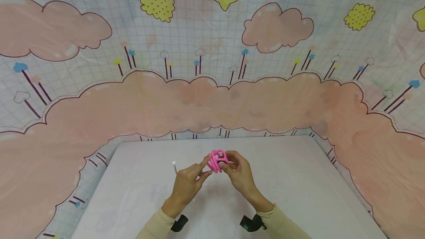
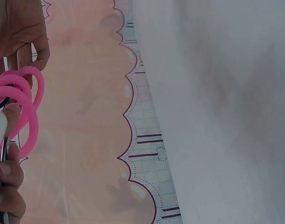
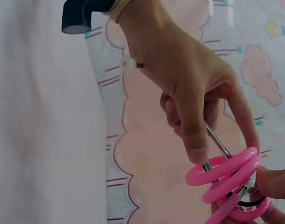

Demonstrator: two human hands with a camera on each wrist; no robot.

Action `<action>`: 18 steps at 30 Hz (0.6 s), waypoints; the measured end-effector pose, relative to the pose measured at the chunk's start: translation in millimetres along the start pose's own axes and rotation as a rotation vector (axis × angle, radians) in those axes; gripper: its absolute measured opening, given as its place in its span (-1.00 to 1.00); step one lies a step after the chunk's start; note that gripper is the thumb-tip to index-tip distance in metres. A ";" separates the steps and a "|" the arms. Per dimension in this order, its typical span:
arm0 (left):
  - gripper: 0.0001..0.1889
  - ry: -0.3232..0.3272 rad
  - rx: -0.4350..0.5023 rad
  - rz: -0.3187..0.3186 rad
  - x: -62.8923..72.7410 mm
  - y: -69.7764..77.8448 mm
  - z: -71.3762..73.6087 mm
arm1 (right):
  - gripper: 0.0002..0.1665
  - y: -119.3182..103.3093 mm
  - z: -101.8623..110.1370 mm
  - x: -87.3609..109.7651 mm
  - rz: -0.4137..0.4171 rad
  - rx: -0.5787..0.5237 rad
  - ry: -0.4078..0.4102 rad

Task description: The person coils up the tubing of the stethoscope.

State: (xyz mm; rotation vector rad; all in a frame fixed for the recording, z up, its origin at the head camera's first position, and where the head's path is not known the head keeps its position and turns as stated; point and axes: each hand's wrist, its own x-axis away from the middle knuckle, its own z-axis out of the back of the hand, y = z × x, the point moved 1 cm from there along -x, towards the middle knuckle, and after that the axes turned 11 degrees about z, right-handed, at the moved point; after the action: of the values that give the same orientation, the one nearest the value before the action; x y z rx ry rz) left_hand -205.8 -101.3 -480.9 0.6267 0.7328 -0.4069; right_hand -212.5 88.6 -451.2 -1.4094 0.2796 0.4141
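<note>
Above the white table, both hands meet around a pink coiled key ring (image 1: 213,163) with several loops. My left hand (image 1: 187,182) grips a thin metal rod with a white knob (image 1: 174,163) sticking out behind the hand; its straight index finger touches the pink loops. In the right wrist view the rod (image 3: 218,141) runs from under that hand toward the coil (image 3: 231,184). My right hand (image 1: 240,172) pinches the coil from the other side, thumb near a metal clasp (image 3: 248,189). In the left wrist view the coil (image 2: 32,126) shows between both hands.
The white table (image 1: 282,194) lies under the hands. A printed cloth (image 1: 216,106) with clouds and stars surrounds it and rises behind. Black wrist cameras (image 1: 251,223) hang under both light sleeves (image 1: 282,220).
</note>
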 end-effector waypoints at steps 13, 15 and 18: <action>-0.26 -0.059 0.020 0.011 1.6 -0.4 1.0 | -0.81 1.5 1.6 -2.8 -0.167 -0.038 -0.076; -0.25 -0.076 0.030 0.022 2.3 -0.7 -0.4 | -0.82 1.7 1.4 -2.6 -0.167 -0.029 -0.076; -0.24 -0.095 0.058 0.049 3.0 -1.8 -2.5 | -0.82 4.7 -0.9 -2.2 -0.106 0.025 -0.057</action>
State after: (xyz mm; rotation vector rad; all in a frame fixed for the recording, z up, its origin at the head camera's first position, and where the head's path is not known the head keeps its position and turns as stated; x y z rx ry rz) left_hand -206.0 -101.4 -485.2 0.6744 0.6160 -0.4109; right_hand -216.5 88.0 -454.6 -1.3790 0.1619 0.3617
